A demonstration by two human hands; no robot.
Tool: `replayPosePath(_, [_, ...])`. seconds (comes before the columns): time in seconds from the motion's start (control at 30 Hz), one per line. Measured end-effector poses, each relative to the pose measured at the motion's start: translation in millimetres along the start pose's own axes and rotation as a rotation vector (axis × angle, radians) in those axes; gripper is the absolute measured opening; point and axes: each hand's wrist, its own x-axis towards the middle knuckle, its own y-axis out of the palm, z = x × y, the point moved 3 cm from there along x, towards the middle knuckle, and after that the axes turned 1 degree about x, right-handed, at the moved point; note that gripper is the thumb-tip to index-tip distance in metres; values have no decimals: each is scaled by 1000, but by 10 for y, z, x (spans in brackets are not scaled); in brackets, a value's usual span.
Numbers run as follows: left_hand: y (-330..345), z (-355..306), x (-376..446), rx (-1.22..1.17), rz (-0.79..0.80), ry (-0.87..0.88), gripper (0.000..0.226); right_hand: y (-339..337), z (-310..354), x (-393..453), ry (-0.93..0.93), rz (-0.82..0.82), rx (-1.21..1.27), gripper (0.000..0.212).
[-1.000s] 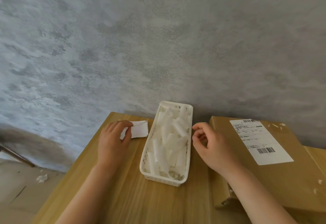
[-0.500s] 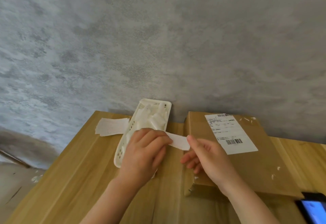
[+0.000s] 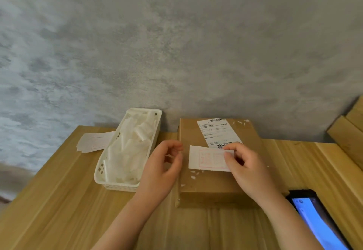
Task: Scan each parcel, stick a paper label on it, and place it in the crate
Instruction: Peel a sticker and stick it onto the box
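- Head view looks down on a wooden table point(image 3: 59, 200) pushed up against a mottled grey wall point(image 3: 176, 43).
- Cardboard parcel point(image 3: 212, 183) lies flat on the table, right of centre, far end close to the wall. It already has a printed shipping label point(image 3: 216, 131) with barcodes on its top face, plus a few white paper scraps stuck around it.
- Right hand point(image 3: 249, 169) pinches a white paper label point(image 3: 206, 160) by its right end – thumb and fingertips curled onto it. The label has a faint red printed frame and sits over the parcel's top, just below the shipping label. Can't tell if it's touching the cardboard or held just above it.
- Left hand point(image 3: 163, 169) is just beside the label's left edge, over the parcel's left border. Fingers loosely curled, thumb and forefinger close together, nothing in them as far as I can see.
- White plastic basket point(image 3: 102, 173) stands left of the parcel, full of crumpled white paper strips point(image 3: 129, 151).
- Small stack of paper labels point(image 3: 92, 141) lies flat on the table left of the basket, partly tucked behind its rim.
- Phone-like device point(image 3: 318, 220) with a lit blue screen at the bottom right corner – lying on the table near the parcel.
- Wooden planks point(image 3: 349, 127) at the far right edge.
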Motion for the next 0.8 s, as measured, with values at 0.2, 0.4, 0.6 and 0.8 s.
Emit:
replayPosePath(0.2, [86, 13, 132, 22, 142, -172, 12, -86, -47, 16, 1, 57, 75, 18])
replayPosePath(0.4, [126, 39, 237, 83, 242, -169, 12, -69, -129, 39, -12, 76, 73, 16])
replayPosePath(0.6, [138, 60, 299, 80, 280, -154, 16, -59, -173, 44, -20, 86, 68, 15])
replayPosePath(0.8, [138, 87, 295, 55, 329, -148, 15, -40, -218, 74, 12, 44, 106, 18])
